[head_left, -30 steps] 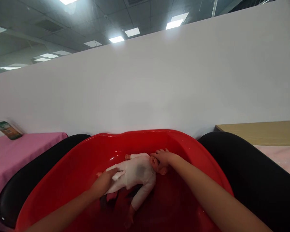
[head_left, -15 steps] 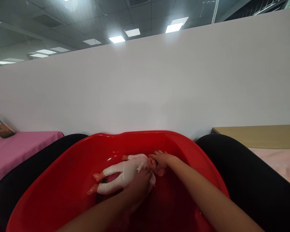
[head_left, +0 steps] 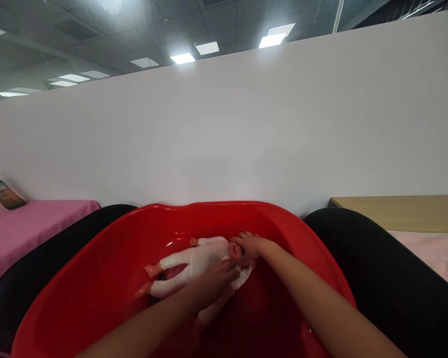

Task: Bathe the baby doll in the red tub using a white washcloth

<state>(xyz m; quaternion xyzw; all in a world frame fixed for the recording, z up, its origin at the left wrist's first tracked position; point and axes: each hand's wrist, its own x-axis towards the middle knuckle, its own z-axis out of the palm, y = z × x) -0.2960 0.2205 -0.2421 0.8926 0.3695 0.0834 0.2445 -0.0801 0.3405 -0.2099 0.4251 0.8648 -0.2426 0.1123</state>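
Observation:
A baby doll (head_left: 205, 257) in white clothing lies face up in a red tub (head_left: 78, 278). Its bare feet point left and its head (head_left: 236, 251) is to the right. My right hand (head_left: 248, 244) is curved over the top and side of the head, fingers closed around it. Low over the doll's upper chest, my left hand (head_left: 220, 276) has its fingers bent together on a thin white cloth (head_left: 243, 278). Part of that cloth hangs beside the doll, towards me. My left forearm hides some of the doll's near side.
Black-clad legs (head_left: 343, 248) flank the tub on both sides. At left, a bottle with a green and orange label (head_left: 5, 195) rests by a pink-covered surface (head_left: 52, 219). A wooden edge (head_left: 395, 211) and pale pink fabric (head_left: 429, 251) are at right. Behind stands a white partition (head_left: 216, 134).
My left hand has shifted slightly towards the doll's head, and the white cloth now spreads further right under the chin. My right hand stays on the head.

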